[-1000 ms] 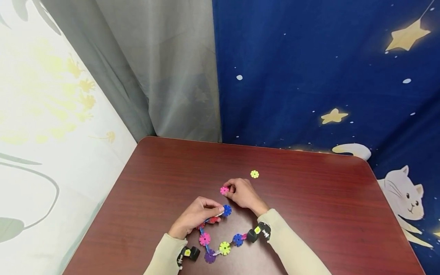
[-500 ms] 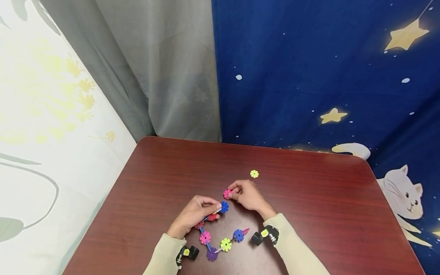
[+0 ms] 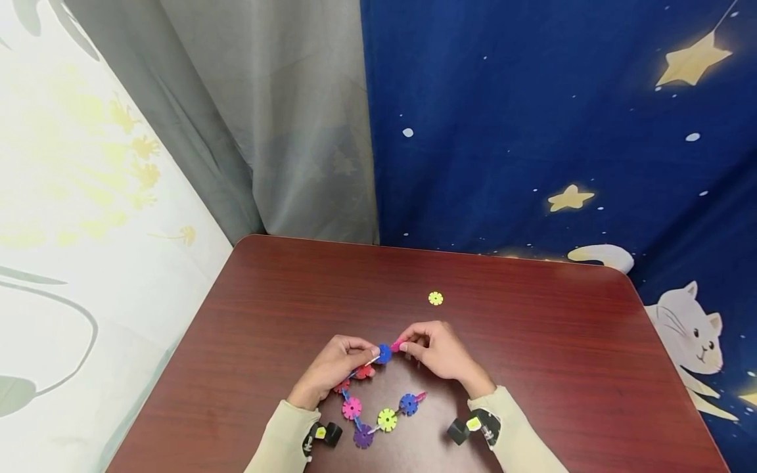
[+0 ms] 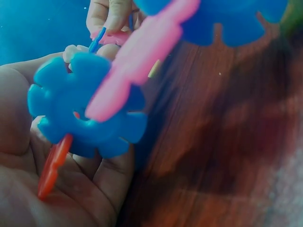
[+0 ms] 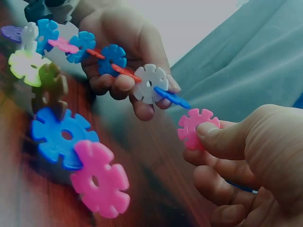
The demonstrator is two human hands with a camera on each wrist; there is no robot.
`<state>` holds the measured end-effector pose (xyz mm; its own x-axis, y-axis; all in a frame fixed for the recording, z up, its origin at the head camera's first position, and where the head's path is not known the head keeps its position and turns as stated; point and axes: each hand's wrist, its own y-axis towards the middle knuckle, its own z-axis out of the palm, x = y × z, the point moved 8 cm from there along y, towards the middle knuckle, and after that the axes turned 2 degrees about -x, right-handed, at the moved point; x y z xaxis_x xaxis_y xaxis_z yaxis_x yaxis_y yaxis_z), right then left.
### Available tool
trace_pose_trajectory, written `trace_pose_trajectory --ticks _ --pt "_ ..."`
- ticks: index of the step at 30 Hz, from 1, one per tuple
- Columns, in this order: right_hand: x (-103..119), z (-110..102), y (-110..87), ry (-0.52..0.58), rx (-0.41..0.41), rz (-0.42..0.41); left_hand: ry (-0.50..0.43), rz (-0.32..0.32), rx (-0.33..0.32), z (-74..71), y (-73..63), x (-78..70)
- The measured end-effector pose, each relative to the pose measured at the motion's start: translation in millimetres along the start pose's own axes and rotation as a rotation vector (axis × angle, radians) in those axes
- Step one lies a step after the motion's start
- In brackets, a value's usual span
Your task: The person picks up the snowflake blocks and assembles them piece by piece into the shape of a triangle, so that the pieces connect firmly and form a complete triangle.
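My left hand [image 3: 338, 366] pinches a white notched disc [image 5: 150, 84] near one end of a chain of interlocking plastic discs. A blue disc [image 3: 384, 354] sticks out past its fingertips at that end. Between thumb and fingers, my right hand [image 3: 445, 350] pinches a loose pink disc [image 5: 198, 126], its edge right at the blue disc's rim. The chain runs back over the left palm through red and blue discs, then curves past a purple disc [image 3: 363, 436] and a yellow-green disc [image 3: 387, 420]. Its other end is a pink disc [image 5: 100, 179] slotted into a blue disc [image 5: 65, 138].
A single yellow disc [image 3: 435, 298] lies on the dark red wooden table [image 3: 532, 328] beyond the right hand. Grey and blue curtains [image 3: 503, 131] hang behind the table's far edge. Black wrist cameras [image 3: 458, 431] sit near both cuffs.
My right hand has turned the pink disc edge-on and brought it down to the blue disc at the chain's end. The left hand has shifted slightly up, still holding the chain.
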<state>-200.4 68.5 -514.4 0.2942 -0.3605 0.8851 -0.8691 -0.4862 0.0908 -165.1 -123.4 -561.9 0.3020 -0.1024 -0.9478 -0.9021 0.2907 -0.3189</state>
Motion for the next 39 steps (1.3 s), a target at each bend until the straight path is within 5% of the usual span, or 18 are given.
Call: trace_pose_trajectory --ticks 13,28,39 --pt "20.7 -0.6 -10.2 -0.175 -0.129 -0.202 -0.007 -0.001 0.009 5.3 0.6 -1.7" --pt "25.8 4.4 -14.3 -0.169 -0.165 -0.230 -0.033 0.030 0.017 8.6 1.9 -2.2" --pt "13.4 -2.6 -11.7 -0.136 -0.086 -0.163 -0.007 0.024 0.052 9.4 3.8 -3.0"
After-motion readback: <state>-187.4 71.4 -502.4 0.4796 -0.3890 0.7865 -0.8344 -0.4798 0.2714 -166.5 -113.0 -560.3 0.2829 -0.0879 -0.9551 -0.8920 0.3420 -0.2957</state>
